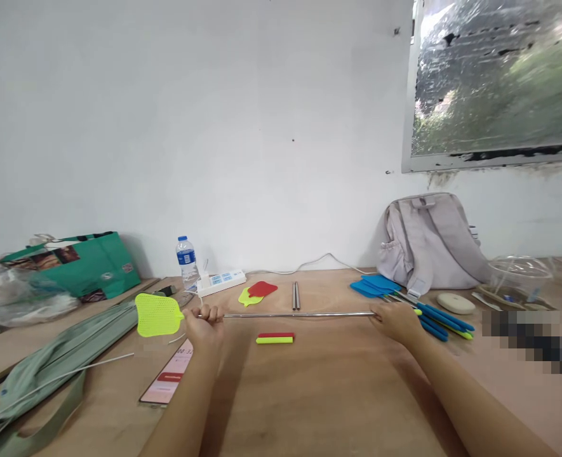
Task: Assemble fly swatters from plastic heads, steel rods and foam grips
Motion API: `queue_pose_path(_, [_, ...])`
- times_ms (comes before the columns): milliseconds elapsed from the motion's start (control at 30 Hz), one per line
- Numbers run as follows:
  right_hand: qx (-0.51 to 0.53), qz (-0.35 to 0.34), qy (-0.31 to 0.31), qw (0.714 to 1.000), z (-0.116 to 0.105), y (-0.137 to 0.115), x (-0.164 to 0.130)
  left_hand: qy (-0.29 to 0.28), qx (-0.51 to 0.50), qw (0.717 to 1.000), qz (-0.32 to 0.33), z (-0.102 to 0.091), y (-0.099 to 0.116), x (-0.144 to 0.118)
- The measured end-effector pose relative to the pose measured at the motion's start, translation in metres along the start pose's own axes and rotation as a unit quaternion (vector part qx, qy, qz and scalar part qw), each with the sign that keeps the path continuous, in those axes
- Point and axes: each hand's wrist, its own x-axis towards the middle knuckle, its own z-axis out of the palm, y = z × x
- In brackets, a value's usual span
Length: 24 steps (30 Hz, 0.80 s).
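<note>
A telescopic fly swatter with a yellow-green mesh head point(157, 315) is stretched level across the table between my hands. My left hand point(205, 325) is closed around it just beside the head. Closed on its other end, my right hand point(395, 322) covers most of the handle; a bit of yellow-green shows past the fingers. Its thin metal rod point(294, 315) spans the gap. Behind the rod lie a red swatter head point(263, 289), a yellow-green swatter head point(246, 297) and two metal rods point(296, 296). In front are a red handle point(275, 335) and a yellow-green handle point(275, 341).
Blue swatters point(373, 286) with dark blue handles point(445, 317) lie at right, before a grey backpack point(423, 241). A phone point(166, 381), power strip point(221, 282), water bottle point(186, 260), grey-green bag point(71, 349) and green bag point(94, 266) occupy the left.
</note>
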Motion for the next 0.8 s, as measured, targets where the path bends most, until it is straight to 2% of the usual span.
queue_pose_path(100, [-0.021,-0.011,0.051,0.998,0.003,0.018,-0.006,-0.012,0.005,1.000,-0.001,0.000,0.002,0.001])
queue_pose_path(200, [-0.025,-0.021,0.077,0.997,0.004,0.034,-0.014,0.006,0.020,1.000,-0.004,0.000,0.002,0.003])
queue_pose_path(300, [-0.027,-0.018,0.057,0.998,0.004,0.050,-0.024,0.031,0.033,0.999,-0.007,-0.003,0.002,0.007])
queue_pose_path(467, [-0.020,-0.005,0.014,1.000,0.009,0.075,-0.037,0.042,0.038,0.998,-0.015,-0.004,0.001,0.010])
queue_pose_path(633, [-0.018,-0.009,-0.017,1.000,0.010,0.090,-0.043,0.033,0.041,0.998,-0.017,-0.002,-0.002,0.008])
queue_pose_path(800, [-0.009,-0.001,-0.021,1.000,0.015,0.093,-0.045,0.003,0.045,0.999,-0.001,-0.008,-0.010,0.003])
